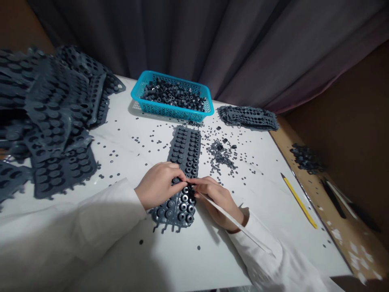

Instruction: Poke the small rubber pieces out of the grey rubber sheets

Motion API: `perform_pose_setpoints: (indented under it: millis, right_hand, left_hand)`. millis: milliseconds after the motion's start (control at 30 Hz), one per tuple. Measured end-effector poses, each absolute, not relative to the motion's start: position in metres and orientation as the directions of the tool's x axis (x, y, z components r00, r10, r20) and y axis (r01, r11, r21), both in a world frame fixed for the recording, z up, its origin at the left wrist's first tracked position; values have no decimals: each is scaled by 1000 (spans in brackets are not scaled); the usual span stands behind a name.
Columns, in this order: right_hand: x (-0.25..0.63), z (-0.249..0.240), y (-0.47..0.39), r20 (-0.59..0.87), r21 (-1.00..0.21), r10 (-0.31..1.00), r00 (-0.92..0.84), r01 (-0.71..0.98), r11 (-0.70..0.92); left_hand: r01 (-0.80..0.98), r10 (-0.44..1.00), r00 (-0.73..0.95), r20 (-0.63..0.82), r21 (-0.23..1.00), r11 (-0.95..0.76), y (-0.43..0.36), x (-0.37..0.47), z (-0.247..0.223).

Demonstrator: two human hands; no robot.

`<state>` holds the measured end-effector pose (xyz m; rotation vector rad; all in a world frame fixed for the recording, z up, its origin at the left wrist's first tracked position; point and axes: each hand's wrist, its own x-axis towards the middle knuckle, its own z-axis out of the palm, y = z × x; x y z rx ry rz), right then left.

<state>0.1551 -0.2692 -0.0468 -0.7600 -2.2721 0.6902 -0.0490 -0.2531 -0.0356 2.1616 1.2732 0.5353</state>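
Note:
A dark grey moulded rubber sheet with rows of round raised studs lies lengthwise on the white table, under both hands. Those at its near right end show shiny rings with pale centres. My left hand rests over the sheet's left side, thumb and index finger pinched at its middle; whatever lies between the tips is hidden. Opposite it, fingertips almost meeting the left ones, my right hand is closed around a long, thin white stick-like tool. The tool's rear end slants back over the right sleeve, and its tip is hidden among the fingers.
A blue perforated basket of small black rubber parts stands behind the sheet. Similar sheets are heaped at left; a folded stack lies back right. Small dark discs litter the table. A yellow cutter-like tool lies near the right edge.

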Motion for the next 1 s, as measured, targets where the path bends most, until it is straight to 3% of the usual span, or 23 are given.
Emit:
perform_pose_setpoints:
  millis: [233,367,567,700,800,1000]
  right_hand:
    - [152,-48,-271,404,-576,693,-597,423,700]
    - [154,-46,-273,342,-686,780,-524,428,588]
    - [156,-45,-274,209,-900,909,-360,293,323]
    - [156,-43,-273,216,-906,927,-306,291,307]
    - [157,-42,-273,139,-918,960,-243,332,217]
    - [157,-43,-273,40,-965,988,-147,250,76]
  left_hand:
    - [662,886,462,38,650,-373,-251,-49,-35]
    - [665,884,466,30,648,-373,-251,-49,-34]
    - [651,876,479,60,645,-400,-252,-49,-38]
    - [642,871,487,70,648,-411,-252,-50,-38]
    - [640,868,492,61,652,-408,-251,-51,-36]
    - [627,858,509,68,654,-424,-252,-53,-34]
